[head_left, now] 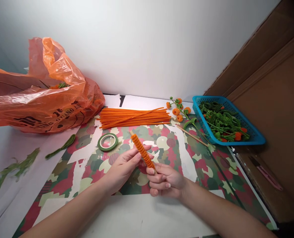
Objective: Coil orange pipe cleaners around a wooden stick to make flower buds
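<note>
Both hands are at a thin wooden stick (131, 133) with an orange pipe cleaner (142, 150) wound round it in a tight coil. The stick slants, its bare tip pointing up and away to the left. My right hand (165, 180) is closed around the lower end. My left hand (126, 165) has its thumb beside the coil and fingers reaching behind it, closed about its lower half. Beyond them lies a bundle of straight orange pipe cleaners (134, 118). A roll of green tape (107, 142) lies flat left of the coil.
An orange plastic bag (60, 109) stands at the back left. At the right, a blue basket (257, 140) holds green stems and orange blooms. A pipe-cleaner flower spray (178, 110), another wooden stick (193, 136), a green twisted piece (60, 147) and a pink-handled cutter (268, 175) lie around.
</note>
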A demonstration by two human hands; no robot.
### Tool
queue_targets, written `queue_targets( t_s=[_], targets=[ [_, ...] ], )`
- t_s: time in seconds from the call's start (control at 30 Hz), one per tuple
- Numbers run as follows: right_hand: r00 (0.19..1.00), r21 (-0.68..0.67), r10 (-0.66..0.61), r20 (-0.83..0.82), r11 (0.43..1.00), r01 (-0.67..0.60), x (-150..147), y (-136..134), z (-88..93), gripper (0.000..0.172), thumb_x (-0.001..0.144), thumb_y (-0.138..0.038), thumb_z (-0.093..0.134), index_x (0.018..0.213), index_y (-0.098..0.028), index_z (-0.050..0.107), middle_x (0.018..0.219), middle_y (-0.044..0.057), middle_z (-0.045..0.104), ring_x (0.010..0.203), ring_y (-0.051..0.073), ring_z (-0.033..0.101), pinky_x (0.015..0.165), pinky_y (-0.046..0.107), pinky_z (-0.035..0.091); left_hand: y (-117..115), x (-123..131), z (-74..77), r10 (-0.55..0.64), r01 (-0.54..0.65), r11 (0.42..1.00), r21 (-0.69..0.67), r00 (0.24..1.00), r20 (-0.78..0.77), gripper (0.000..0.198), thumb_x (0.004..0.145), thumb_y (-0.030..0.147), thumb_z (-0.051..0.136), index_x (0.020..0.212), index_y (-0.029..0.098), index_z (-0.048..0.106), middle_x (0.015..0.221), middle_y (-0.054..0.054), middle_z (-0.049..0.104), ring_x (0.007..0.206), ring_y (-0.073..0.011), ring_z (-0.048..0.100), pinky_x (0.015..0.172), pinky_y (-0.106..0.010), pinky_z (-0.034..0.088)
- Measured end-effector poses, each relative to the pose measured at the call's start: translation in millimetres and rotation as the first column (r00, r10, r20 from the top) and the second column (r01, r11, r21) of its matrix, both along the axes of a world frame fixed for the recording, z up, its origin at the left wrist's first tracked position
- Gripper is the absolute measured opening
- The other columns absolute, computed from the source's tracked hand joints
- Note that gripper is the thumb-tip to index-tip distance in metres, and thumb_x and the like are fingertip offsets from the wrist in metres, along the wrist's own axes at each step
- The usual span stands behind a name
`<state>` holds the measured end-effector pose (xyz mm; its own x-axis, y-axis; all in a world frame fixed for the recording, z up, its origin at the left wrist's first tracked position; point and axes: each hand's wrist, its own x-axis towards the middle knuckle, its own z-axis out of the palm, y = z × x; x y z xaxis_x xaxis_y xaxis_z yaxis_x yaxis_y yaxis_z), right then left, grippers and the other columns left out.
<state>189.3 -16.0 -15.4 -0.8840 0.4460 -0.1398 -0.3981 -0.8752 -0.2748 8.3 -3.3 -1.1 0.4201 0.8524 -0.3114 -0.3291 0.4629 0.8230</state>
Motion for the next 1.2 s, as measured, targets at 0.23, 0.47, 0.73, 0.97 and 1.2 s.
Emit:
queue_targets(
  t_s=[0.23,0.47,0.73,0.97,1.2],
  targets=[
    [0.999,-0.003,0.011,0.042,1.0,-0.011,-0.8,-1.4,-1.4,0.02,0.095,-0.029,0.045,0.081,-0.015,0.048,0.047,-0.013,0.03,0.033,0.002,0.016,0.062,0.02,0.046,-1.5,1.1,1.3,0.016,-0.011,0.995,0.094,0.998,-0.056,0.028,0.079,0.044,0.064,0.091,0.019,0.066,0.093,-0.006,0.068,0.089,-0.019,0.06,0.083,-0.03,0.045],
    [0.998,0.012,-0.04,0.041,0.999,0.04,-3.8,-3.0,-2.4,0.024,0.094,-0.034,0.048,0.084,-0.013,0.054,0.046,-0.012,0.032,0.034,0.003,0.017,0.062,0.019,0.047,-1.9,3.8,0.8,0.048,-0.025,0.981,0.192,0.993,-0.112,0.034,0.079,0.048,0.063,0.096,0.018,0.065,0.097,-0.007,0.067,0.095,-0.0218,0.059,0.085,-0.032,0.044],
    [0.998,0.035,-0.056,0.034,0.998,0.055,-5.1,-4.7,-3.3,0.021,0.093,-0.03,0.05,0.086,-0.012,0.057,0.046,-0.011,0.036,0.035,0.002,0.021,0.064,0.019,0.049,-2.8,3.2,1.6,0.037,-0.021,0.983,0.18,0.995,-0.089,0.03,0.078,0.047,0.064,0.089,0.019,0.065,0.091,-0.005,0.066,0.086,-0.0181,0.058,0.081,-0.029,0.043],
    [0.999,0.147,-0.019,0.029,0.989,0.015,-5.8,-6.8,-5.6,0.033,0.098,-0.028,0.028,0.095,-0.014,0.058,0.048,-0.006,0.055,0.031,0.005,0.039,0.065,0.028,0.052,-1.3,3.6,10.5,-0.073,0.072,0.997,0.016,0.992,0.105,0.028,0.075,0.044,0.069,0.085,0.019,0.065,0.076,-0.001,0.061,0.065,-0.0113,0.052,0.07,-0.027,0.042],
    [1.0,0.15,0.003,0.013,0.989,-0.005,-5.6,-7.5,-5.7,0.029,0.095,-0.032,0.036,0.101,-0.016,0.059,0.055,-0.004,0.062,0.039,0.008,0.053,0.074,0.036,0.051,-1.5,4.2,10.7,-0.089,0.089,0.996,0.002,0.992,0.084,0.031,0.073,0.045,0.07,0.085,0.018,0.064,0.083,-0.003,0.061,0.069,-0.0125,0.053,0.069,-0.026,0.043]
  ],
)
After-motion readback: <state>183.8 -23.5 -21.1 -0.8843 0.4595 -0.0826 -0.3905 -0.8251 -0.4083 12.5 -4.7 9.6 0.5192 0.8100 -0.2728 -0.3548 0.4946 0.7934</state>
